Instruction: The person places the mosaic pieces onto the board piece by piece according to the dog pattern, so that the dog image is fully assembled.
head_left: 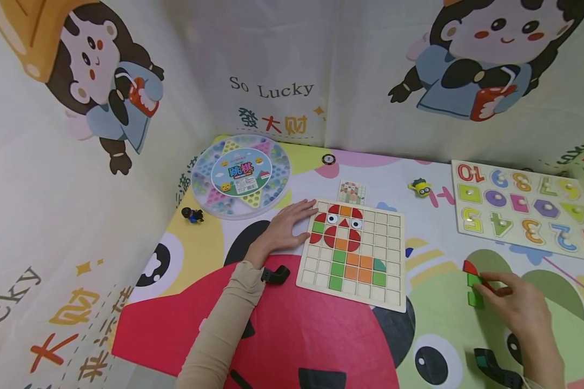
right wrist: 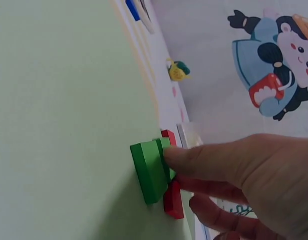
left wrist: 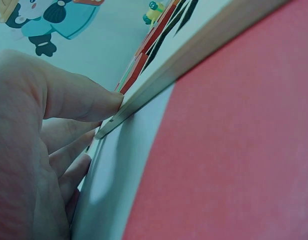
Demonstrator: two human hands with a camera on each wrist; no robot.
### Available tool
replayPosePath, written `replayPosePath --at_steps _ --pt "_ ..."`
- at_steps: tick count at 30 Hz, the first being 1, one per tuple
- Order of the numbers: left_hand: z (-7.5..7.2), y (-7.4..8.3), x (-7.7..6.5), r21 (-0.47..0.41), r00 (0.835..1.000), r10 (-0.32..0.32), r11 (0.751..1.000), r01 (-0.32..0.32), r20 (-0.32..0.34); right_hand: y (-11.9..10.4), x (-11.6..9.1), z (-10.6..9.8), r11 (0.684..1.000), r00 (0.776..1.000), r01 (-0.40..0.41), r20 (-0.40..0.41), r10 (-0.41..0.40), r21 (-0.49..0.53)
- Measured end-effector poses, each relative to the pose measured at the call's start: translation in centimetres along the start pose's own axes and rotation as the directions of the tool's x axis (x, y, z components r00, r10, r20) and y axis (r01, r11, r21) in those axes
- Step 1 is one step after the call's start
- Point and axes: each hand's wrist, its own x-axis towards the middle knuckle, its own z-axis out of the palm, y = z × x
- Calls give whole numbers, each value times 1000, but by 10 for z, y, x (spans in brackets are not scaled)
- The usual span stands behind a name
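A light wooden grid board (head_left: 316, 278) lies on the printed cloth, with red, green, orange and eye-patterned tiles forming a figure. My left hand (head_left: 286, 226) rests along its left edge, fingers extended over the upper corner. In the left wrist view, the thumb (left wrist: 106, 104) touches the board's edge (left wrist: 159, 82). Off to the right, my right hand (head_left: 521, 305) pinches a small green tile (right wrist: 164, 145) between thumb and forefinger. Another green tile (head_left: 475, 299) lies beside it on the cloth. A red rounded piece (head_left: 470, 267) is just beyond, and more red (right wrist: 173, 201) shows under the fingers.
A small picture card (head_left: 352, 192) lies behind the board. Farther left are a round marble-game box (head_left: 277, 200) and a dark figurine (head_left: 192, 215). A yellow-green toy (head_left: 420, 187) and a number-and-shape puzzle board (head_left: 508, 208) lie at the right. Cloth walls (head_left: 360, 108) enclose the back and left.
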Motion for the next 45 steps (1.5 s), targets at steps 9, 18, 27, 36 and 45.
replayPosePath --at_steps 9,18,27,36,45 --pt "1 0 0 4 1000 -8 1000 8 2 -2 5 1 999 998 46 42 -46 0" --pt "2 -2 0 0 1000 12 1000 -12 -27 -3 5 1 999 998 50 35 -51 21" --pt "1 -3 -1 4 1000 -5 1000 5 -4 -21 3 4 964 969 240 -91 -230 115" --pt "1 -4 -1 10 1000 -3 1000 3 -5 -92 1 40 845 885 380 117 -450 376" --pt "2 -4 0 5 1000 22 1000 -22 -12 -124 -2 59 826 835 378 230 -499 418"
